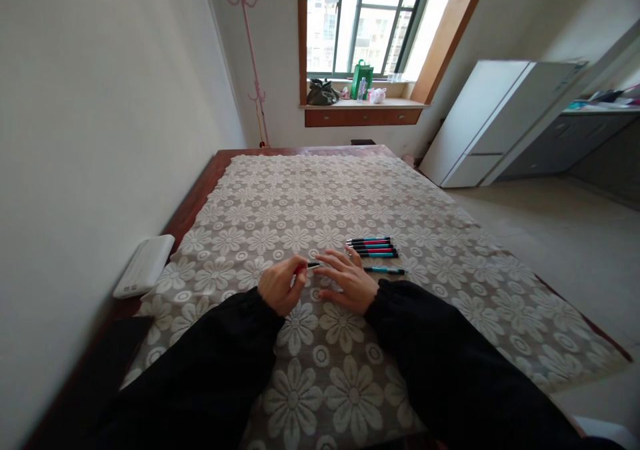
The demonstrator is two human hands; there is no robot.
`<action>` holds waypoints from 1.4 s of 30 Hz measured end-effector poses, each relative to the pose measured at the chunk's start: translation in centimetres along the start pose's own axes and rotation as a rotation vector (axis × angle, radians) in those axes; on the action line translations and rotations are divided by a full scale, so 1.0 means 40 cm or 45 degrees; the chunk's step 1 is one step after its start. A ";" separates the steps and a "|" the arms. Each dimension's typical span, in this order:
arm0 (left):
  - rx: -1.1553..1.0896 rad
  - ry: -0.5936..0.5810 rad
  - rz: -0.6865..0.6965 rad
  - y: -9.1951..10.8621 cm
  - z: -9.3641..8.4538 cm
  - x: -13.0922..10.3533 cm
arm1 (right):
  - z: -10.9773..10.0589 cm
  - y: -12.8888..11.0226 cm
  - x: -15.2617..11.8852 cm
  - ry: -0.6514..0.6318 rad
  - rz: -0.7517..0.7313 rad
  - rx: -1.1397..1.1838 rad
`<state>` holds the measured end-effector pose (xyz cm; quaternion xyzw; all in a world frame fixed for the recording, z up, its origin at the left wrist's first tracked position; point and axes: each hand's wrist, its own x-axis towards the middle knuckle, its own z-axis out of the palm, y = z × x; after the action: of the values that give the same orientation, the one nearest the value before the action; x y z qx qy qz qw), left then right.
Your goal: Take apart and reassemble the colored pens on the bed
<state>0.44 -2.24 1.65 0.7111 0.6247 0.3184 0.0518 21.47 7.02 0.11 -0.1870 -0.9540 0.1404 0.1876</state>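
From the head camera, looking down: a person in black sleeves leans over a desk (210, 170) spread with a cream lace cloth (310, 203) of daisy patterns. The left hand (281, 285) is curled, its fingertips pinching the reddish end of a slim pen (313, 265) that lies just above the cloth near the middle of the near half. The right hand (349, 279) rests flat beside it, fingers spread and palm down, its fingertips touching or nearly touching the same pen. Just right of that hand lies one teal pen (385, 271), on its own. Beyond it, toward the far edge, sits a tidy row of pens (373, 247), side by side and touching; I count about five, teal and red mixed, though they blur together.

My reading is that the pens are being sorted or lined up one at a time, and the pinched one is the piece in play; moving it over calls for a steady lift clear of the lace holes.

A white flat box (145, 265) sits at the desk's left edge, against the wall
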 end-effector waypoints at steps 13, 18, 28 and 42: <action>0.005 -0.033 0.137 -0.007 0.003 -0.002 | -0.020 -0.004 0.002 0.192 0.022 0.027; -0.012 -0.006 0.155 -0.008 0.003 -0.004 | -0.010 -0.010 0.001 0.047 -0.075 -0.015; -0.092 -0.040 0.045 0.001 -0.005 -0.006 | -0.008 -0.031 0.002 0.005 -0.194 -0.005; -0.113 -0.024 0.173 -0.012 0.005 -0.009 | -0.006 -0.021 0.001 0.179 -0.174 0.000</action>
<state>0.12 -2.40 1.14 0.7519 0.5597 0.3418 0.0676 21.26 6.33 0.62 -0.1309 -0.9491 0.1137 0.2630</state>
